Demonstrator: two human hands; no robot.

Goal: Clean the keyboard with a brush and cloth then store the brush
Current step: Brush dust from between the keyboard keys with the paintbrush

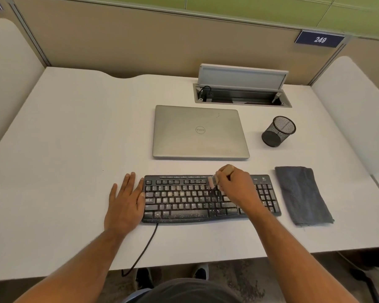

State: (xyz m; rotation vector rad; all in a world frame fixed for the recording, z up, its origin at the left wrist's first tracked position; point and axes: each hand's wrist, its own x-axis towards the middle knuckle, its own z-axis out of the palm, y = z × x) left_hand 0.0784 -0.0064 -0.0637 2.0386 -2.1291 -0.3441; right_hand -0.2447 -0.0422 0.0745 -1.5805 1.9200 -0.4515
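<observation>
On white desk [75,149]: closed silver laptop [199,132] behind black, dust-speckled corded keyboard [184,202], near but apart. Black wire-mesh pen cup [279,131] right of laptop, upright, mouth open. Folded dark grey cloth [302,194] flat just beside keyboard's right end, not touching it. Open grey cable hatch [242,88] sunk into desk at the back, lid raised, a black plug inside. Blue plate marked 249 [319,39] on beige partition above. Black cable [144,246] trailing from keyboard's front edge over desk's near edge.

Keyboard lying with long axis left to right, key rows facing up, number pad at right end.

Left hand [125,202] flat on desk, fingers straight and together, thumb side touching keyboard's left edge. Right hand [234,186] curled round small wooden-handled brush [214,181] over upper right of main key block; pale bristles blurred, pointing down-left onto keys, handle end poking up behind knuckles. Forearm covering part of keys between main block and number pad.
</observation>
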